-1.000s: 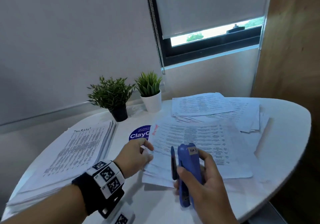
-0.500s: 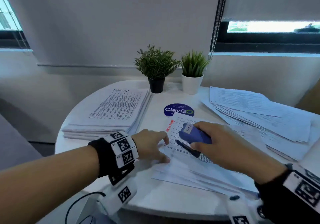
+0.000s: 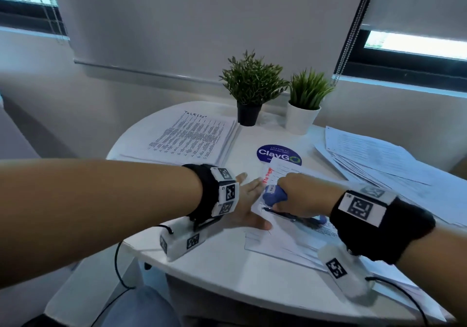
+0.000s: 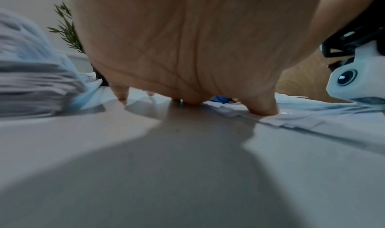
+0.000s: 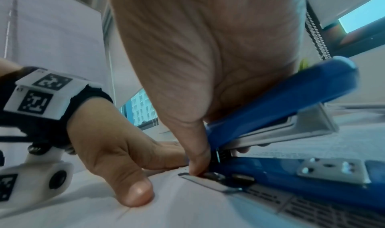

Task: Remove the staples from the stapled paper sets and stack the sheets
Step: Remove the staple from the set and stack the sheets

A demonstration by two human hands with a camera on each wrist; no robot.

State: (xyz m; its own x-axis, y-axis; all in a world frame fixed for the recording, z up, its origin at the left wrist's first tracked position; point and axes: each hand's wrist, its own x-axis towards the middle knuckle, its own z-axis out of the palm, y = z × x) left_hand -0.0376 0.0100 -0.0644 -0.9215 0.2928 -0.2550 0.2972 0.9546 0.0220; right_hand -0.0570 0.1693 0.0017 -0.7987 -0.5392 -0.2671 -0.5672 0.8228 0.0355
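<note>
Done so far: a thick, squared-up stack of printed white sheets (image 3: 192,139) lies at the far left of my round white worktop (image 3: 227,271); I judge these to be the sheets already freed, though I cannot see staples either way.
Left to do: a fanned heap of printed paper sets (image 3: 374,159) sits at the far right, which I take to be waiting their turn, and the stapled set of white printed pages with red writing at its corner (image 3: 290,225) is under my hands in the middle.
Step in hand: working the staple at that set's near-left corner; the staple itself is too small to see.
Right hand (image 3: 303,197): my grip is wrapped round the blue plastic stapler with a metal staple-remover tab (image 5: 281,132), which gapes open, base flat on the page, my thumb pushing the tab end down at the paper.
Left hand (image 3: 247,200): fingers straight and spread, holding nothing, with my thumb tip (image 5: 137,192) pinning the sheet's edge just beside the tab.
Wrists: both low, close together over the corner.
</note>
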